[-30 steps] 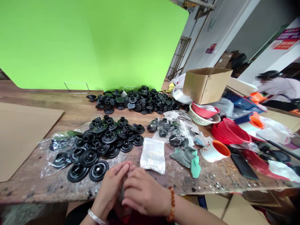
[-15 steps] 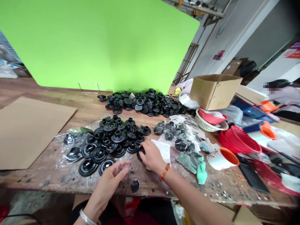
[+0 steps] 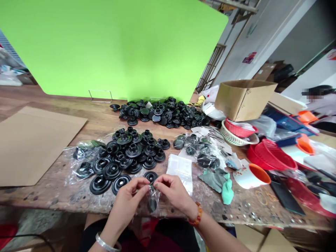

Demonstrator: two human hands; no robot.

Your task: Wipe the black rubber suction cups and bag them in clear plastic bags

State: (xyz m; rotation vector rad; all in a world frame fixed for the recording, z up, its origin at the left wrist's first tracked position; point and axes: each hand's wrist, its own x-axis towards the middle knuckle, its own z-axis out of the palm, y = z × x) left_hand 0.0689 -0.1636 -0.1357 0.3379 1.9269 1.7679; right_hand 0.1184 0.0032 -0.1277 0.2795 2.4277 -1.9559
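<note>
My left hand [image 3: 130, 196] pinches one side of a small clear plastic bag [image 3: 152, 196] near the table's front edge. Pinched fingers of my right hand [image 3: 174, 191] are at the bag's other side, by its upper edge. Through the film a dark round spot shows; I cannot tell whether it lies in the bag or on the table. Just behind my fingertips lies a black ridged disc [image 3: 151, 176], partly covered by them. Farther left is a heap of similar black discs with raised hubs [image 3: 132, 150]. Flat clear bags [image 3: 180, 168] lie stacked beyond my right hand.
Bagged black parts [image 3: 207, 160] lie right of the heap, others [image 3: 85, 168] left. More discs [image 3: 162, 113] line the green board [image 3: 112, 49]. Cardboard [image 3: 34, 147] lies left. Right are a green cloth [image 3: 227, 192], an orange-white cup [image 3: 252, 176], baskets [image 3: 271, 154] and a carton [image 3: 243, 101].
My right hand has let go of the black disc and come toward me and left to the clear bag. My left hand has moved slightly right, bringing both hands together at the bag.
</note>
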